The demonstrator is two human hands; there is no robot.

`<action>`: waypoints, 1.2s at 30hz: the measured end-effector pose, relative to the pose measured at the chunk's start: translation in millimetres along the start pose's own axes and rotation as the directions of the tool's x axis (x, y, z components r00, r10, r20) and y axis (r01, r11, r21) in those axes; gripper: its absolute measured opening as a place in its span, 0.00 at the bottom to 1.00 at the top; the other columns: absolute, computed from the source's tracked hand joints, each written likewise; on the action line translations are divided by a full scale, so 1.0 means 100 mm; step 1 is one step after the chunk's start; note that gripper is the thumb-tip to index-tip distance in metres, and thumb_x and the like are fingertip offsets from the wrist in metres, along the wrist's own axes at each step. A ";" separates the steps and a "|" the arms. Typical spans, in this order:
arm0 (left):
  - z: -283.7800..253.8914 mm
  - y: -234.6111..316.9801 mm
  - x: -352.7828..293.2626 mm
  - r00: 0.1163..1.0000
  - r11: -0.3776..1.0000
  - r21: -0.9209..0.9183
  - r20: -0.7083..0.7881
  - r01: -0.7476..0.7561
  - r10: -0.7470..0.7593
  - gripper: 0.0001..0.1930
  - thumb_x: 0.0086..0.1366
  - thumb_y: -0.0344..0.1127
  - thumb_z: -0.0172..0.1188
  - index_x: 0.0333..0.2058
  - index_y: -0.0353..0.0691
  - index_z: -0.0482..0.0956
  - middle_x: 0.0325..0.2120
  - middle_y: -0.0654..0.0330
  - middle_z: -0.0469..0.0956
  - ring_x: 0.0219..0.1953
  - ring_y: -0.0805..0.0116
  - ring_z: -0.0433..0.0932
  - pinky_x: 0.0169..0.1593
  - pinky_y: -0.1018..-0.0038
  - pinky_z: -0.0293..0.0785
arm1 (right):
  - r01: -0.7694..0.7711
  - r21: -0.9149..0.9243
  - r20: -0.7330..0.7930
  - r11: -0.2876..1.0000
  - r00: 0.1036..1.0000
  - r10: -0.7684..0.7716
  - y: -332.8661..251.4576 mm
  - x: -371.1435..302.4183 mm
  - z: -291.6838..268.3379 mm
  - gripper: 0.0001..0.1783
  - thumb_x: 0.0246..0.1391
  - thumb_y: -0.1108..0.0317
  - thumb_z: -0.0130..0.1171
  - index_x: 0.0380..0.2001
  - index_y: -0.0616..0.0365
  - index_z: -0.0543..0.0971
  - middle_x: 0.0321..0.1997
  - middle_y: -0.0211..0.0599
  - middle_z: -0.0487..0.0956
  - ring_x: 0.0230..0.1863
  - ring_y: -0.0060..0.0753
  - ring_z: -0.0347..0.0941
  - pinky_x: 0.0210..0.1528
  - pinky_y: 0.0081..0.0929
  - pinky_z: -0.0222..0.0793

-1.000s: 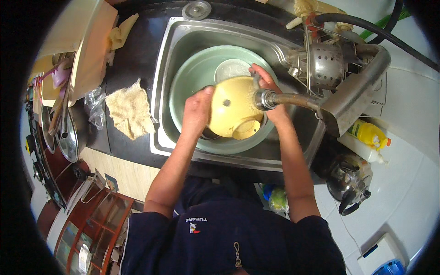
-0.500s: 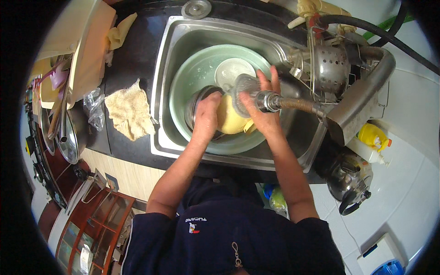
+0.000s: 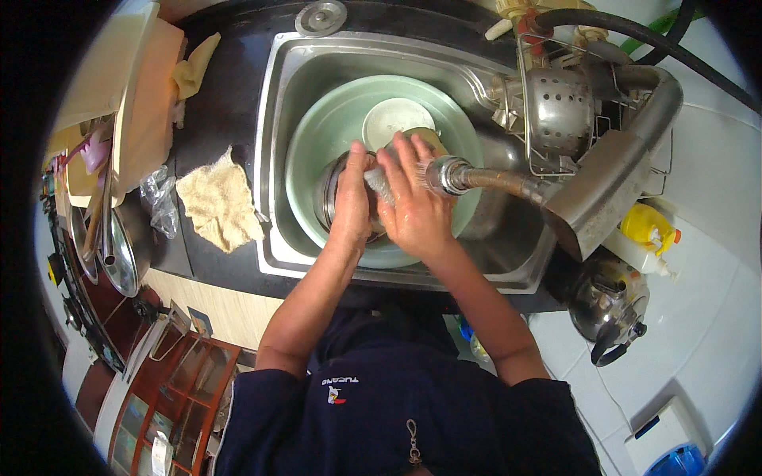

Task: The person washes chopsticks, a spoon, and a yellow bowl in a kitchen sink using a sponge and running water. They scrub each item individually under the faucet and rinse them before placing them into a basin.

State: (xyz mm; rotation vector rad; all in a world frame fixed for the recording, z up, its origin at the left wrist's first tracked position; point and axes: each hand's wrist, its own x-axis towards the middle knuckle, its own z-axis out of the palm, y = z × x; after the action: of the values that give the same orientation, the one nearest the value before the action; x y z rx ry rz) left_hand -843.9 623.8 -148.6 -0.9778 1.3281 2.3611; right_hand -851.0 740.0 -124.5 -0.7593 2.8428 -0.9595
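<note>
A pale green basin (image 3: 305, 131) stands in the steel sink (image 3: 268, 103). Over it, my left hand (image 3: 349, 202) and my right hand (image 3: 417, 210) are close together, palms facing, fingers stretched out. Between them shows a greyish patch; whether it is water or a thing I cannot tell. The faucet spout (image 3: 452, 176) points at the back of my right hand. Below my left hand sits a dark-rimmed metal pot (image 3: 324, 198), partly covered. A white bowl (image 3: 397, 117) lies in the basin beyond my fingers. A yellowish thing (image 3: 432, 141) peeks out past my right fingertips.
Left of the sink, a cream cloth (image 3: 221, 201) lies on the black counter (image 3: 210, 119). A wire rack with a perforated steel holder (image 3: 559, 111) stands to the right, near a kettle (image 3: 607, 297) and a yellow bottle (image 3: 647, 228). A round metal drain lid (image 3: 321, 17) lies behind the sink.
My right hand has moved left and closer to my left hand. The yellow thing that was between my hands is now mostly hidden, and my left fingers have straightened.
</note>
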 end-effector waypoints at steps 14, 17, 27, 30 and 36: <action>-0.20 -0.37 0.06 0.986 0.884 -0.443 0.134 0.148 -0.098 0.08 0.57 0.32 0.50 0.32 0.36 0.74 0.29 0.59 0.76 0.35 0.66 0.75 0.41 0.73 0.72 | -0.050 -0.082 -0.078 0.995 0.996 0.044 -0.18 -0.35 0.22 0.23 0.45 0.66 0.50 0.47 0.64 0.71 0.58 0.41 0.66 0.61 0.43 0.57 0.59 0.43 0.49; -0.15 -0.30 -0.01 0.991 0.867 -0.479 0.082 0.134 -0.107 0.09 0.61 0.34 0.48 0.35 0.35 0.73 0.30 0.58 0.76 0.34 0.66 0.75 0.40 0.72 0.73 | -0.001 -0.038 -0.104 0.999 0.995 -0.003 -0.14 -0.41 0.24 0.22 0.46 0.66 0.50 0.46 0.63 0.71 0.57 0.40 0.67 0.60 0.42 0.59 0.59 0.43 0.50; -0.28 -0.28 0.12 0.982 0.898 -0.419 -0.068 0.131 -0.174 0.13 0.66 0.37 0.43 0.39 0.33 0.71 0.34 0.53 0.75 0.33 0.64 0.76 0.38 0.71 0.73 | 0.156 0.183 -0.103 0.971 0.985 -0.139 0.05 -0.59 0.13 0.10 0.44 0.73 0.52 0.34 0.57 0.75 0.46 0.32 0.73 0.54 0.36 0.66 0.56 0.41 0.59; -0.30 -0.26 0.19 0.979 0.908 -0.391 -0.074 0.149 -0.192 0.15 0.67 0.38 0.40 0.41 0.33 0.70 0.37 0.52 0.74 0.39 0.61 0.75 0.43 0.67 0.72 | 0.183 0.224 -0.090 0.957 0.982 -0.166 0.19 -0.63 0.10 0.11 0.40 0.77 0.53 0.32 0.57 0.75 0.45 0.31 0.73 0.53 0.36 0.66 0.56 0.41 0.59; -0.22 0.00 0.20 0.962 0.935 -0.341 -0.207 0.102 -0.181 0.15 0.67 0.37 0.38 0.44 0.34 0.69 0.41 0.53 0.73 0.44 0.62 0.73 0.48 0.64 0.68 | -0.163 0.396 0.030 0.903 0.986 0.165 0.42 -0.78 -0.19 0.17 0.40 0.77 0.50 0.39 0.61 0.72 0.46 0.40 0.73 0.51 0.43 0.68 0.57 0.40 0.59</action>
State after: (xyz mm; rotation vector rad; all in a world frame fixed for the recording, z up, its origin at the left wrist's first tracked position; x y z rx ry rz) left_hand -849.7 603.6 -169.8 -1.4368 0.9074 2.4583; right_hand -804.4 815.8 -142.7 -0.4637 2.5285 -1.4436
